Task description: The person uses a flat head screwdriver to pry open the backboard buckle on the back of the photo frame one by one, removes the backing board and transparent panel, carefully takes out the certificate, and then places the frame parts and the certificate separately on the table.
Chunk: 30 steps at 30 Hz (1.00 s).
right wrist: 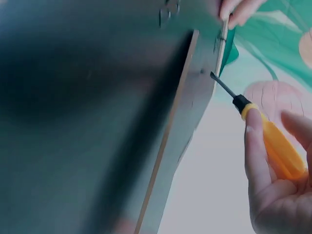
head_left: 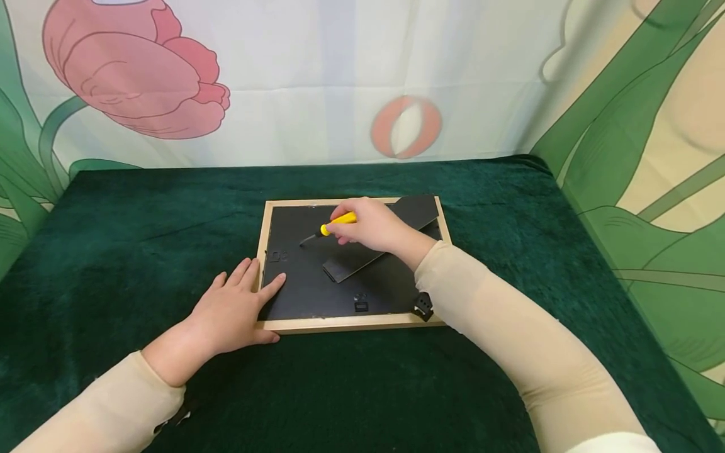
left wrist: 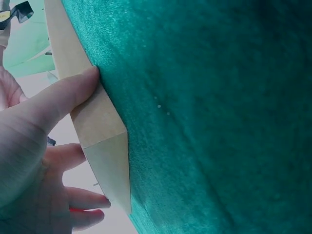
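Note:
A picture frame (head_left: pixel 340 324) with a pale wooden border lies back side up, showing its black backing board (head_left: pixel 306 283). My right hand (head_left: pixel 370 225) grips a yellow-handled screwdriver (head_left: pixel 342 219) over the board. Its thin metal tip points down and left, close over the board in the head view; in the right wrist view the tip (right wrist: pixel 219 80) has a flat end. My left hand (head_left: pixel 232 308) rests at the frame's near left corner, fingers spread. In the left wrist view its thumb (left wrist: pixel 68 95) presses the wooden side, while the index finger reaches over the border.
A black stand leg (head_left: pixel 362 258) runs diagonally across the backing. Small metal hangers (head_left: pixel 360 303) sit near the left and near edges. Dark green cloth (head_left: pixel 141 239) covers the table. Behind hangs a curtain (head_left: pixel 317 75) printed with flowers.

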Each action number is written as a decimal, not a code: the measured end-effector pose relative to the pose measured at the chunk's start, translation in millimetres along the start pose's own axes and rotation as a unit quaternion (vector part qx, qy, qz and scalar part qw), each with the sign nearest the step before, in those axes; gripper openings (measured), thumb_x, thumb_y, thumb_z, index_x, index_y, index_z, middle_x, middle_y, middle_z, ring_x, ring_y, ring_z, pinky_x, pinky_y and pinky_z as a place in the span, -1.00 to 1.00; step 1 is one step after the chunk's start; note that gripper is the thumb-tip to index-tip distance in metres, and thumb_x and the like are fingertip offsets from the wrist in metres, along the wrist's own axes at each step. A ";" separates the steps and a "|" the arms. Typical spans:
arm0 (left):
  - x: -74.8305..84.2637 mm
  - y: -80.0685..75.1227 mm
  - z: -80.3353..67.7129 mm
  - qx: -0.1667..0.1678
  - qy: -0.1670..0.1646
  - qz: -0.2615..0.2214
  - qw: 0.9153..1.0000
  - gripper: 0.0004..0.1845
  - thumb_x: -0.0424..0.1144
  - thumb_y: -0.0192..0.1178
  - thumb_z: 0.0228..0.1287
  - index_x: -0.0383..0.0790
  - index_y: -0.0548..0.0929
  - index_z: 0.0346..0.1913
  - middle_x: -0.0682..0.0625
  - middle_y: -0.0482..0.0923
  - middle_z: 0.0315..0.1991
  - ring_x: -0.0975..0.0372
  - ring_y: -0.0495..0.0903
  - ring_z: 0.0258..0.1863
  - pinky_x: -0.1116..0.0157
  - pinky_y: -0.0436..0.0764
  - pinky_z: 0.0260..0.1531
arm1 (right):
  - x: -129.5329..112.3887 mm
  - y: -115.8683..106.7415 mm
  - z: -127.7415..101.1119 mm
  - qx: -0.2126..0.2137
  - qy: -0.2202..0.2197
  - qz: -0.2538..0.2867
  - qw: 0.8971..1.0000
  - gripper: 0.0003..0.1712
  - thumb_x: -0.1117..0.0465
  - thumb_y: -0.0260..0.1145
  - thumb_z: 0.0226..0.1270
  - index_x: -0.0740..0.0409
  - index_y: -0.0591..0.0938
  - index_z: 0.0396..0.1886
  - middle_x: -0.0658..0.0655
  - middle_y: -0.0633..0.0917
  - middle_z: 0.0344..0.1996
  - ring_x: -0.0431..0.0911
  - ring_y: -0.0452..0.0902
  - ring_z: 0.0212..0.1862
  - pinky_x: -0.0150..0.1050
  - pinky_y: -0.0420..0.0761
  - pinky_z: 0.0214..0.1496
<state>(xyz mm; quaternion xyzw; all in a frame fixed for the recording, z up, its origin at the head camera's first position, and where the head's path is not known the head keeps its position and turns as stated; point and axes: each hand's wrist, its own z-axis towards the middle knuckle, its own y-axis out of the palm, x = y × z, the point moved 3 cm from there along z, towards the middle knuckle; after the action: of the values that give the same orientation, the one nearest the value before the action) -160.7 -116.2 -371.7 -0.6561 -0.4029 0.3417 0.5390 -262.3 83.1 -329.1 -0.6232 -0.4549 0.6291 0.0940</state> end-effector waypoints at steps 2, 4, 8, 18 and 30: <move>-0.6 0.1 -0.6 0.002 0.002 0.001 1.000 0.01 0.32 0.23 -0.40 -0.01 0.17 0.24 -0.33 0.00 0.21 -0.14 -0.07 0.18 -0.15 0.06 -0.02 | 6.7 -4.9 -1.0 -0.002 0.006 0.010 1.000 -0.69 0.16 0.20 0.10 0.10 0.46 -0.12 0.03 0.54 -0.33 -0.15 0.54 -0.34 -0.41 0.48 -0.28; -1.3 0.1 -1.0 0.004 0.004 0.001 1.000 0.01 0.32 0.23 -0.40 -0.01 0.18 0.24 -0.34 0.00 0.20 -0.15 -0.07 0.17 -0.15 0.07 -0.02 | 12.2 -8.9 -2.1 0.001 0.006 0.013 1.000 -0.68 0.20 0.19 0.12 0.11 0.44 -0.09 0.03 0.53 -0.31 -0.14 0.54 -0.33 -0.41 0.48 -0.27; -3.0 -0.1 -1.8 0.004 0.004 -0.003 1.000 0.01 0.31 0.23 -0.41 -0.02 0.19 0.24 -0.34 0.01 0.20 -0.15 -0.06 0.17 -0.15 0.07 -0.02 | 17.6 -12.4 -3.0 0.020 -0.004 -0.024 0.999 -0.63 0.17 0.16 0.15 0.10 0.43 -0.02 0.01 0.54 -0.34 -0.15 0.53 -0.34 -0.44 0.47 -0.29; 0.6 -3.9 0.5 0.017 0.013 -0.008 1.000 0.02 0.29 0.29 -0.47 -0.03 0.24 0.21 -0.34 0.06 0.17 -0.14 -0.05 0.17 -0.13 0.10 -0.02 | 24.0 -25.5 -15.3 0.066 0.005 -0.171 0.983 -0.58 0.16 0.15 0.15 0.08 0.42 0.05 0.06 0.52 -0.22 -0.21 0.46 -0.45 -0.38 0.46 -0.37; -3.2 -3.2 -1.1 0.013 0.009 -0.013 1.000 0.01 0.28 0.28 -0.45 -0.03 0.23 0.22 -0.33 0.04 0.18 -0.14 -0.05 0.17 -0.13 0.10 -0.02 | 38.7 -39.8 -36.2 0.083 0.008 -0.218 0.972 -0.59 0.19 0.16 0.14 0.11 0.43 0.03 0.11 0.54 -0.17 -0.15 0.45 -0.41 -0.26 0.43 -0.20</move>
<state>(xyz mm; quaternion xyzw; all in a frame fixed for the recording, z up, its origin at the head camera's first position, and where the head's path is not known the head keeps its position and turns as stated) -161.7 -119.2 -368.3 -0.6469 -0.4016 0.3341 0.5555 -256.7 148.8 -321.8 -0.5044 -0.5248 0.6242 0.2840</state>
